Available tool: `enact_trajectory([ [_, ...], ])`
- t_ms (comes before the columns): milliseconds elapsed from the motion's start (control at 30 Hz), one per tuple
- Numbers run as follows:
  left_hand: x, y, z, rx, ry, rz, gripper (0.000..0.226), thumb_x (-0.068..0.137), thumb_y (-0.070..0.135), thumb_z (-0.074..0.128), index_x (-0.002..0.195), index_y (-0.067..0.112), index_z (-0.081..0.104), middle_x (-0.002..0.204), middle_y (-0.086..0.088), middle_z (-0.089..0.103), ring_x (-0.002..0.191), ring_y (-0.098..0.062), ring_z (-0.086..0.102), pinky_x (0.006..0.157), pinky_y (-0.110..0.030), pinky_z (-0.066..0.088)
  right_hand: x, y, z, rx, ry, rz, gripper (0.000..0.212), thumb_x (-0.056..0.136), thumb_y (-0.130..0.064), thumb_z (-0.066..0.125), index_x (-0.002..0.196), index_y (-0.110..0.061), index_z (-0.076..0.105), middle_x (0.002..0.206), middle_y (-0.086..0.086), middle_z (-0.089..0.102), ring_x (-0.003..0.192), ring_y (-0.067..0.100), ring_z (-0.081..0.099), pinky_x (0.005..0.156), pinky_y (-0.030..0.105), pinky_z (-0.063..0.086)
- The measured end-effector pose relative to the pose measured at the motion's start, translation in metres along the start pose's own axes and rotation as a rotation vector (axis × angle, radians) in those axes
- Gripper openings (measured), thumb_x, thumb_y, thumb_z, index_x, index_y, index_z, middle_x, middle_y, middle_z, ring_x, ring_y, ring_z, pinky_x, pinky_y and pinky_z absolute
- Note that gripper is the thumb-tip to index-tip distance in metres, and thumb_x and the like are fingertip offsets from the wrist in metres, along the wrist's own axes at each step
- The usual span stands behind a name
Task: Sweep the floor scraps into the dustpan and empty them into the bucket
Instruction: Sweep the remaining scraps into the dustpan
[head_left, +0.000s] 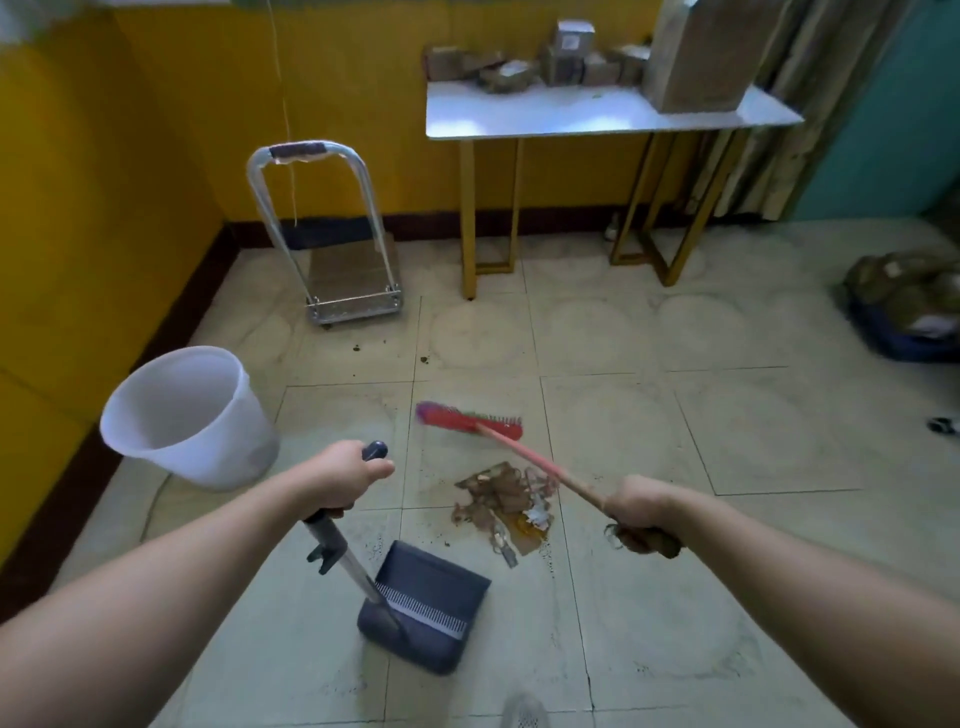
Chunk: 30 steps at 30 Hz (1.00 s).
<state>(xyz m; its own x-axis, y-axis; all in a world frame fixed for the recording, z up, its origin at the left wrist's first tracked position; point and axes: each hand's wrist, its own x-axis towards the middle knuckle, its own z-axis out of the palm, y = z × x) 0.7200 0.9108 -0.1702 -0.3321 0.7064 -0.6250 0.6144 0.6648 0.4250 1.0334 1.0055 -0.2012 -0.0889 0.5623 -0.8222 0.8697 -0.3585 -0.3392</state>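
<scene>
A heap of brown and white scraps (506, 501) lies on the tiled floor in front of me. My left hand (340, 480) grips the top of the dustpan's long handle; the dark blue dustpan (426, 605) rests on the floor just near-left of the heap, its mouth toward the scraps. My right hand (641, 512) holds the broom's pink stick, and the red broom head (470, 418) is blurred just beyond the heap. A white plastic bucket (189, 415) stands empty-looking to the left, near the wall.
A folding trolley (332, 270) stands against the yellow wall at the back left. A white table (597, 117) on gold legs holds several boxes. A pile of bags (906, 306) lies at the right. A few crumbs (423, 358) dot the tiles beyond the broom.
</scene>
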Motion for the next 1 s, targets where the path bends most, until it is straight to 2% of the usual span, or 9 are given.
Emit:
enact_trajectory([
  [67,0.009,0.004,-0.004,0.044,-0.014,0.017,0.029,0.097,0.031,0.048,0.075,0.015,0.040,0.064,-0.002,0.039,0.051,-0.014,0.038,0.045,-0.025,0.036,0.012,-0.001,0.001,0.094,0.023,0.015,0.025,0.098,-0.007,0.029,0.083,0.003,0.046,0.065,0.015,0.052,0.044,0.019,0.047,0.050,0.030,0.043],
  [100,0.014,0.004,-0.006,0.068,-0.020,0.027,0.028,0.097,0.032,0.048,0.076,0.014,0.040,0.063,-0.002,0.040,0.050,-0.014,0.038,0.045,-0.024,0.036,0.019,-0.001,0.003,0.091,0.042,0.023,0.025,0.097,-0.004,0.029,0.083,0.004,0.048,0.065,0.016,0.053,0.044,0.020,0.047,0.051,0.031,0.042],
  [267,0.043,-0.001,-0.022,0.168,-0.082,0.101,0.026,0.097,0.033,0.049,0.082,0.012,0.045,0.066,-0.002,0.043,0.050,-0.013,0.039,0.044,-0.023,0.037,0.030,0.000,0.027,0.075,0.118,0.068,0.024,0.094,-0.002,0.026,0.080,-0.001,0.046,0.048,0.009,0.048,0.035,0.015,0.039,0.044,0.024,0.032],
  [367,0.057,-0.011,-0.030,0.229,-0.148,0.162,0.027,0.098,0.033,0.049,0.080,0.013,0.044,0.063,-0.001,0.042,0.047,-0.013,0.038,0.041,-0.022,0.035,0.025,-0.005,0.063,0.073,0.119,0.118,0.023,0.091,0.006,0.021,0.098,0.002,0.042,0.054,0.010,0.046,0.030,0.015,0.037,0.038,0.021,0.030],
  [500,0.072,-0.033,-0.049,0.321,-0.210,0.257,0.031,0.097,0.034,0.048,0.078,0.011,0.040,0.063,-0.003,0.041,0.047,-0.016,0.038,0.043,-0.022,0.034,0.015,-0.025,0.128,0.132,0.120,0.168,0.036,0.092,0.005,0.021,0.125,0.005,0.037,0.068,0.013,0.049,0.043,0.015,0.042,0.038,0.024,0.034],
  [633,0.073,-0.058,-0.070,0.428,-0.231,0.354,0.033,0.096,0.036,0.047,0.078,0.010,0.040,0.068,-0.006,0.040,0.052,-0.019,0.039,0.048,-0.025,0.034,-0.002,-0.046,0.153,0.253,0.171,0.239,0.015,0.091,0.002,0.030,0.096,-0.003,0.043,0.062,0.012,0.049,0.042,0.018,0.044,0.048,0.027,0.037],
  [700,0.070,-0.068,-0.079,0.440,-0.241,0.367,0.032,0.097,0.036,0.047,0.079,0.010,0.041,0.068,-0.006,0.040,0.052,-0.019,0.039,0.047,-0.025,0.034,-0.013,-0.050,0.151,0.361,0.186,0.276,0.013,0.094,-0.002,0.035,0.088,-0.003,0.046,0.063,0.011,0.049,0.047,0.017,0.044,0.048,0.027,0.038],
  [800,0.068,-0.081,-0.091,0.401,-0.239,0.375,0.032,0.098,0.035,0.046,0.077,0.011,0.041,0.064,-0.003,0.040,0.048,-0.017,0.038,0.044,-0.023,0.034,-0.033,-0.062,0.151,0.454,0.199,0.285,0.018,0.098,-0.008,0.038,0.082,-0.003,0.047,0.061,0.008,0.047,0.045,0.014,0.042,0.040,0.020,0.036],
  [1000,0.067,-0.092,-0.091,0.349,-0.190,0.373,0.033,0.096,0.038,0.049,0.078,0.012,0.041,0.065,-0.002,0.037,0.052,-0.016,0.032,0.051,-0.028,0.028,-0.025,-0.064,0.178,0.400,0.229,0.256,0.018,0.096,-0.002,0.031,0.089,0.003,0.046,0.061,0.011,0.046,0.044,0.016,0.041,0.042,0.025,0.034],
])
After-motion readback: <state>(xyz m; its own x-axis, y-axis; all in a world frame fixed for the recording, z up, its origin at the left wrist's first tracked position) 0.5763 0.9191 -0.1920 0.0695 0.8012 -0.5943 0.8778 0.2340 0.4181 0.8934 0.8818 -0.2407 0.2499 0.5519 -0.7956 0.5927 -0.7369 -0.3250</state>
